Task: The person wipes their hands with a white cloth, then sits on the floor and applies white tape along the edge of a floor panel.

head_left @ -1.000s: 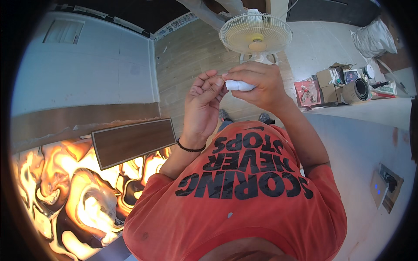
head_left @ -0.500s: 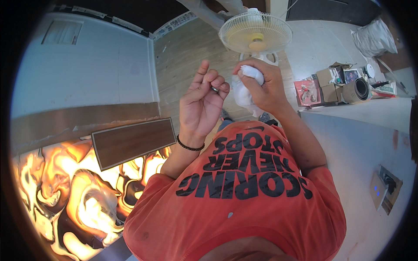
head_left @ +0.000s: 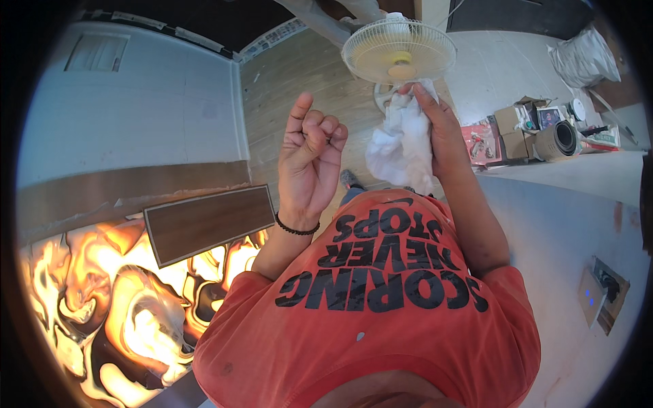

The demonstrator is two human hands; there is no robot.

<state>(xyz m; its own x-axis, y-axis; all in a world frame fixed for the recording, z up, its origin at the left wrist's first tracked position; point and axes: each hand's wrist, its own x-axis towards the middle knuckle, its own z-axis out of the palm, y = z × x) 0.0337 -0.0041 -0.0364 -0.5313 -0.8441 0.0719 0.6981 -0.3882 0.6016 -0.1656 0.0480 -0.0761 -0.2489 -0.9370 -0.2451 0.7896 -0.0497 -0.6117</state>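
Note:
My left hand is raised palm up, left of the cloth, one finger extended and the others curled against the thumb; what they may hold is hidden. My right hand grips a loose, crumpled white cloth that hangs over the wooden floor. Just beyond the cloth stands a white fan. My red shirt fills the lower middle, with a shoe showing past it.
At left are a pale wall, a glowing marbled surface and a dark board. Boxes and rolls lie at right, with a white sack behind and a wall opening with blue lights lower down.
The white cloth was a tight bundle between both hands and now hangs unfolded from my right hand, which has shifted right. My left hand has drawn away to the left.

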